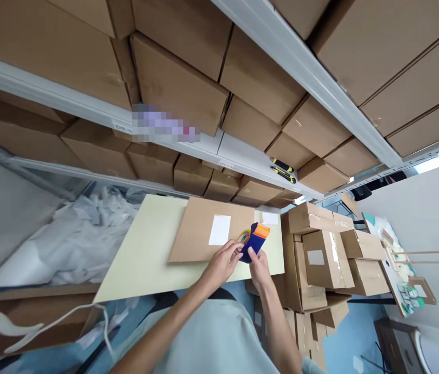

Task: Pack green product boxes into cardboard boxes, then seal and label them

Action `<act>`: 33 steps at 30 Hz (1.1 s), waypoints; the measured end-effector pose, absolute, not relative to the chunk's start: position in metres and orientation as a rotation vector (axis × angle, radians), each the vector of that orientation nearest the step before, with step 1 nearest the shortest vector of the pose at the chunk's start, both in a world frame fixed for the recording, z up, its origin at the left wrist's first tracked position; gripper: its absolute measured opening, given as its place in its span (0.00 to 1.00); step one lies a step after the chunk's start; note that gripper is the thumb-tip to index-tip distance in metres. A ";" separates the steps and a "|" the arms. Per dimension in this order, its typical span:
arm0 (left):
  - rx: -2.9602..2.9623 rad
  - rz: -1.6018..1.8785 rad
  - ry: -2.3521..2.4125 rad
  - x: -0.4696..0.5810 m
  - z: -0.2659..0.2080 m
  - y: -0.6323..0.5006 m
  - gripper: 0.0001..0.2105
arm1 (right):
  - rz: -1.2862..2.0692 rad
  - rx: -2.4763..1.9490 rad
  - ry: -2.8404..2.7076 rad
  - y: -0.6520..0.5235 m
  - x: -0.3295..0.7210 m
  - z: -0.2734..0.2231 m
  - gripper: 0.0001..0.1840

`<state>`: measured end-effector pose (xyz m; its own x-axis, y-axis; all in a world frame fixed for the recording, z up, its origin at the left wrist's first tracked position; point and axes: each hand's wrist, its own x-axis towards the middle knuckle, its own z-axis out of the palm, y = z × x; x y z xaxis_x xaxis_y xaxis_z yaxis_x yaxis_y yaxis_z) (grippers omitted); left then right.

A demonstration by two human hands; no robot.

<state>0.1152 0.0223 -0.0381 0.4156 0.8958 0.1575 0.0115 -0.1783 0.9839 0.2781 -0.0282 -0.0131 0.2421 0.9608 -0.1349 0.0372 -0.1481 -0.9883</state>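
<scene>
A dark blue and orange tape dispenser is held up over the near right part of the table, in front of my body. My right hand grips its blue body from the near side, thumb on top. The fingers of my left hand are closed at its left side, by a tape roll with a yellow rim. My left fingertips are partly hidden there. Just beyond my hands, a flat brown cardboard piece with a white label lies on the pale yellow tabletop.
Shelves packed with cardboard boxes overhang the table's far side. Two yellow-and-black cutters lie on a shelf. Stacked cartons stand close on the right. White plastic wrapping is heaped at left. A white card lies near the table's far right corner.
</scene>
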 end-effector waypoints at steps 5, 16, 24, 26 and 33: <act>1.481 0.982 0.920 0.154 -0.046 -0.001 0.13 | 1.139 -1.495 -1.042 -0.034 0.321 -0.021 0.31; 1.577 0.700 1.773 0.250 -0.094 -0.010 0.37 | 0.979 -1.596 -1.072 -0.004 0.444 -0.058 0.32; 1.768 0.418 1.718 0.278 -0.112 0.015 0.44 | 0.998 -1.617 -1.188 -0.017 0.465 -0.078 0.31; 1.866 0.395 1.641 0.253 -0.120 0.014 0.43 | 1.011 -1.635 -1.242 -0.026 0.464 -0.088 0.33; 2.004 0.320 1.510 0.168 -0.131 0.018 0.42 | 0.986 -1.693 -1.623 -0.048 0.462 -0.118 0.30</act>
